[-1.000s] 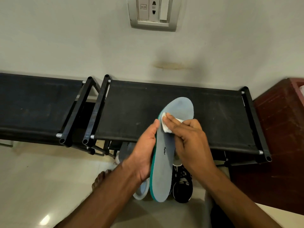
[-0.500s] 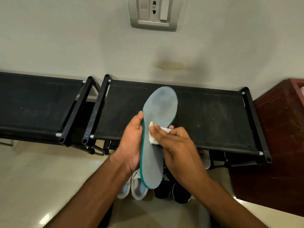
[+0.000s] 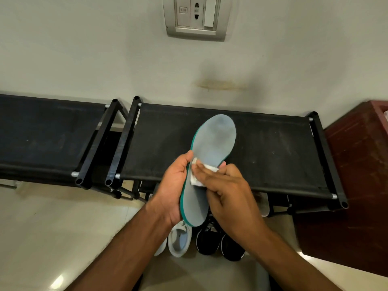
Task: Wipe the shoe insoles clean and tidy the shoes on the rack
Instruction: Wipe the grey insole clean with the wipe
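Note:
A grey insole [image 3: 214, 143] with a teal edge is held upright over the black shoe rack [image 3: 273, 148], toe end pointing away from me. My left hand [image 3: 174, 185] grips its left edge at the middle. My right hand [image 3: 228, 190] holds a small white wipe [image 3: 198, 178] under its fingers and presses it against the insole's middle. On the floor below stand a white and grey shoe [image 3: 179, 240] and a pair of black shoes [image 3: 220, 240].
A second black rack [image 3: 42, 137] stands to the left, close beside the first. A dark red wooden cabinet [image 3: 357, 175] is at the right. The wall behind carries a socket plate [image 3: 196, 16]. Pale tiled floor [image 3: 52, 227] lies in front.
The insole has tilted from leaning right to more upright, then shifted slightly. My right hand has dragged the wipe down from near the toe area to the insole's middle.

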